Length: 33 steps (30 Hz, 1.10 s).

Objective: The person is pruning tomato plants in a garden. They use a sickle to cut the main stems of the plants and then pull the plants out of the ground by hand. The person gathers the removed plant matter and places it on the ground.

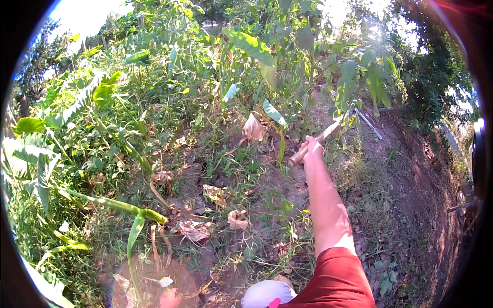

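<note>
My right hand [312,149] is closed around a wooden handle [326,133], with the arm stretched forward. The far end of the handle lies among green leaves, and whatever it bears there cannot be made out. At the bottom edge, part of my left hand [170,298] shows, blurred by glare; its fingers are not clear. Beside it hangs a narrow green leaf [135,231] from a thick cut green stalk [111,204]. Dry brown leaves [192,230] lie on the soil ahead of me.
Dense weeds and broad-leaved plants [104,92] fill the left and far side. A pale stick [368,124] lies on the bare earth slope [408,184] at the right. Dark tree foliage [439,73] stands at the upper right. A pale rounded thing [267,293] is low in front of me.
</note>
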Tool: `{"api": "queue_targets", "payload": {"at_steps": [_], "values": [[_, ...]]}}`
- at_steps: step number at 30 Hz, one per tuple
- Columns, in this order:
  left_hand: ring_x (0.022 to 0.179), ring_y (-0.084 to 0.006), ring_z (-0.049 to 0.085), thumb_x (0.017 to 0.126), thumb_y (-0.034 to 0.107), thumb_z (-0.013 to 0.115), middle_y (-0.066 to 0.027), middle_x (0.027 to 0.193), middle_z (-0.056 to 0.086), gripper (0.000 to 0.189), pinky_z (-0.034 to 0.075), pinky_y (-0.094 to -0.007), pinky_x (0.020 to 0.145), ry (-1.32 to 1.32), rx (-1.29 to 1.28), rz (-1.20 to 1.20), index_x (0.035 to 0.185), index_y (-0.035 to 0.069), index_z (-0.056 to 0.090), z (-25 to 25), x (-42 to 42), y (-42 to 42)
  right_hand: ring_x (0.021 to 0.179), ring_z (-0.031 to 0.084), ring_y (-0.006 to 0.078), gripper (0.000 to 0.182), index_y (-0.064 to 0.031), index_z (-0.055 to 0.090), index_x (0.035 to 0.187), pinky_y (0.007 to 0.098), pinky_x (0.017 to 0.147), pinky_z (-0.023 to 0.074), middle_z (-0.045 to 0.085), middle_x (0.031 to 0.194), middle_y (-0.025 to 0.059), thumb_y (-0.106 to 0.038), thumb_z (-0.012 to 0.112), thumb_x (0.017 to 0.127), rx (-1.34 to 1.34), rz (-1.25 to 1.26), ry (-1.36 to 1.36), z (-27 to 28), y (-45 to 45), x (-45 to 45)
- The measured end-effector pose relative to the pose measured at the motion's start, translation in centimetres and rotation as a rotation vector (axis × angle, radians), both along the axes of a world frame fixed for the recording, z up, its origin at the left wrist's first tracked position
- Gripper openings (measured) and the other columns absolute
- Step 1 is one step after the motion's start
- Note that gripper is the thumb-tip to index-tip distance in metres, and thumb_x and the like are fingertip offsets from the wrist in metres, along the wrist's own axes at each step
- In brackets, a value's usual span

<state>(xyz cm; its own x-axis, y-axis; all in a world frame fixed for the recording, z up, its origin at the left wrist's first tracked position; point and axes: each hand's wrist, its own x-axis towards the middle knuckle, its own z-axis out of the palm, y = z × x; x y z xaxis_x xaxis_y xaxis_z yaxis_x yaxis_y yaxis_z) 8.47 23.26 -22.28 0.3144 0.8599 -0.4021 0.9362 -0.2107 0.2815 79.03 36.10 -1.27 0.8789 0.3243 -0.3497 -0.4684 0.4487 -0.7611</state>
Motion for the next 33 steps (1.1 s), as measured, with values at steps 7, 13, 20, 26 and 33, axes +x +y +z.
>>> {"api": "queue_targets", "payload": {"at_steps": [7,13,20,26,33], "values": [[0.091,-0.0281,0.061,0.078,0.028,0.061,-0.0148,0.093,0.064,0.036,0.047,-0.0365,0.081,-0.263,0.025,0.121,0.104,0.003,0.061,7.4,10.9,7.7,0.045,0.045,0.0149,0.013,-0.0088,0.049,0.070,0.0307,0.041,0.0393,0.046,0.056,0.0029,-0.010,0.058,0.079,-0.006,0.371,-0.091,2.1,-0.7,7.0],[0.081,-0.0220,0.063,0.080,0.012,0.061,-0.0143,0.092,0.064,0.025,0.048,-0.0292,0.074,-0.653,0.233,-0.067,0.102,0.001,0.061,17.3,25.4,14.3,0.044,0.046,0.0145,0.010,-0.0078,0.048,0.076,0.0308,0.039,0.0376,0.046,0.057,0.0016,-0.011,0.058,0.078,-0.018,0.453,-0.176,-0.7,-6.5,2.5],[0.094,-0.0304,0.058,0.075,0.013,0.067,-0.0131,0.103,0.061,0.037,0.048,-0.0360,0.078,-0.714,0.956,-0.687,0.109,0.004,0.057,35.7,41.1,13.3,0.041,0.045,0.0135,0.015,-0.0081,0.045,0.084,0.0283,0.037,0.0368,0.045,0.059,0.0016,-0.010,0.058,0.079,-0.049,0.378,-0.221,-4.2,-11.7,-4.3],[0.113,-0.0348,0.045,0.074,0.017,0.067,-0.0149,0.123,0.049,0.045,0.036,-0.0427,0.095,-0.532,1.373,-0.777,0.115,0.006,0.053,45.6,44.1,11.9,0.039,0.043,0.0132,0.017,-0.0057,0.043,0.086,0.0274,0.034,0.0353,0.045,0.060,0.0032,-0.005,0.058,0.079,-0.139,0.314,-0.187,-6.8,-14.7,-11.9],[0.124,-0.0339,0.036,0.076,0.028,0.065,-0.0150,0.131,0.042,0.055,0.025,-0.0455,0.102,-0.316,1.603,-0.813,0.126,0.015,0.047,50.9,43.4,12.3,0.039,0.043,0.0131,0.020,-0.0049,0.041,0.090,0.0274,0.034,0.0362,0.045,0.063,0.0041,-0.003,0.056,0.078,-0.197,0.312,-0.203,-10.1,-19.3,-16.5]]}}
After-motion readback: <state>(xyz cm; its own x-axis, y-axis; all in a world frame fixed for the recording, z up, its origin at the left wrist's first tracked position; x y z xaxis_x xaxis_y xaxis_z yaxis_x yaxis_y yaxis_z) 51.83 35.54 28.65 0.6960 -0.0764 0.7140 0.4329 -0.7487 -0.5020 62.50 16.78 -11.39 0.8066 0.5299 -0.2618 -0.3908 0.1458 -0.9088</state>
